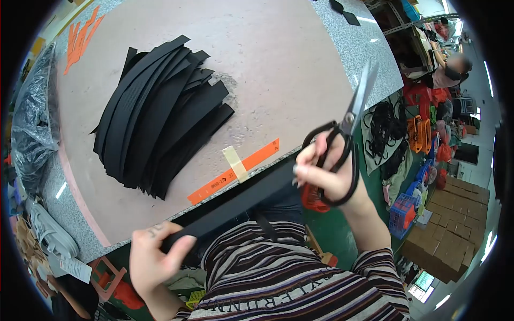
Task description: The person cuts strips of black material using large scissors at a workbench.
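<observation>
My left hand [158, 257] is closed on one end of a black webbing strap [230, 208], thumb on top. The strap stretches along the front edge of the table to my right hand [334, 166]. A pair of scissors [350, 115] with black handles hangs from the fingers of my right hand, blades pointing up and away; that hand also pinches the strap's other end. On the table in front lies a fanned pile of cut black straps [160, 112]. Between pile and edge, an orange strip with printed markings [214, 186] is held down by beige tape [235, 163].
Several thin orange strips [80, 40] lie at the table's far left. A clear plastic-wrapped bundle [35, 117] and a grey shoe [53, 230] are at the left. Stacked cardboard boxes [450, 219], a blue crate [402, 211] and another person [447, 75] are to the right.
</observation>
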A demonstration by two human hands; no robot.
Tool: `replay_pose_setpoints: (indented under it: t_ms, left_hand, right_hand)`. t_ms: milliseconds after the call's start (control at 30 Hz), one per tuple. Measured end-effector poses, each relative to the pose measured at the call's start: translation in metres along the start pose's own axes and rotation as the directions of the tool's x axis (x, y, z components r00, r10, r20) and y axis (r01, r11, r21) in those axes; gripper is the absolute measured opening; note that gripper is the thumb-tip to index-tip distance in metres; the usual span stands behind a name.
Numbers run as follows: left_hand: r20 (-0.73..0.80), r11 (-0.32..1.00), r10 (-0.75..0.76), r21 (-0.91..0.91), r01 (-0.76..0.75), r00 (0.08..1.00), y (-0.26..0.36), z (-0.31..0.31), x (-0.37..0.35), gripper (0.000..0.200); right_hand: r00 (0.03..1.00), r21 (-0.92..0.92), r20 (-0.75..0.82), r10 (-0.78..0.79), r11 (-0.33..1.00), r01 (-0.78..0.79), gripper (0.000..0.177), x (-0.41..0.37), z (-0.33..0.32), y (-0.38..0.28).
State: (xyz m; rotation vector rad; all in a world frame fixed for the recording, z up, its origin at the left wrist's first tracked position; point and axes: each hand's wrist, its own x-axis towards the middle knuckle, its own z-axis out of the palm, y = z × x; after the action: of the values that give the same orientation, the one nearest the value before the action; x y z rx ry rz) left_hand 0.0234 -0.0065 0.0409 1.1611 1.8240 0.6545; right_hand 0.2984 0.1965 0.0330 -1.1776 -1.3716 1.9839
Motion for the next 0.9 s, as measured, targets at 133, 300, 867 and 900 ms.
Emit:
replay_pose_setpoints:
  t_ms: [133, 300, 867, 900]
  left_hand:
    - [-0.136, 0.994, -0.004, 0.112, 0.019, 0.991, -0.006, 0.004, 0.011, 0.015]
    - [-0.179, 1.0, 0.012, 0.029, -0.007, 0.984, -0.012, 0.014, 0.022, 0.011]
    - [-0.3, 0.996, 0.005, 0.086, 0.022, 0.954, -0.02, 0.038, 0.03, 0.012]
    - [-0.3, 0.996, -0.011, 0.08, 0.037, 0.954, -0.018, 0.038, 0.03, 0.012]
  right_hand:
    - [0.996, -0.385, -0.05, -0.079, 0.921, 0.053, 0.035, 0.03, -0.007, 0.02]
    - [0.993, -0.616, -0.105, -0.057, 0.787, -0.02, 0.033, 0.04, -0.005, 0.018]
    - [0.998, -0.649, -0.057, -0.034, 0.761, -0.011, 0.03, 0.05, -0.005, 0.02]
    - [0.998, -0.646, -0.056, -0.031, 0.763, -0.013, 0.03, 0.05, -0.005, 0.019]
